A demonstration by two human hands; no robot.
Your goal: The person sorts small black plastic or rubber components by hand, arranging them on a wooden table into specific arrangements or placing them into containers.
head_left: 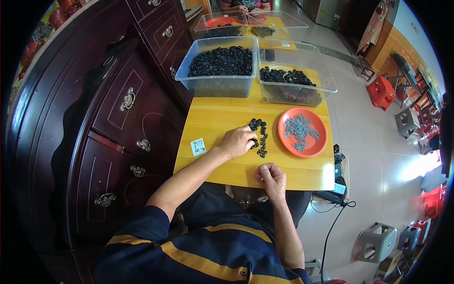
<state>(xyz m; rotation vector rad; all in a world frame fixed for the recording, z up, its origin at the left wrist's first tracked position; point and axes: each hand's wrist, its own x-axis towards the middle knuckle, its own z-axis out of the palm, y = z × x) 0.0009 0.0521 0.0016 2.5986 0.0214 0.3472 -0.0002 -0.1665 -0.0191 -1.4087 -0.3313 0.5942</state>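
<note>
On the yellow table, small black plastic pieces (263, 137) lie in a loose line with a cluster at its far end. My left hand (238, 141) reaches in from the left with its fingers bent together at the pieces. A black piece shows at its fingertips, though whether it is gripped or only touched is hard to see. Close to the table's front edge, my right hand (273, 181) is closed, thumb against curled fingers; anything inside is hidden. To the right of the line, an orange-red plate (322, 137) carries a pile of small grey metallic-looking parts (299, 130).
Behind the pieces stand a clear bin (215, 86) heaped with black pieces and another clear bin (293, 97) partly filled. A printed card (198, 147) lies at left. Dark wooden drawers (127, 99) flank the table. Another person (246, 5) sits at the far end.
</note>
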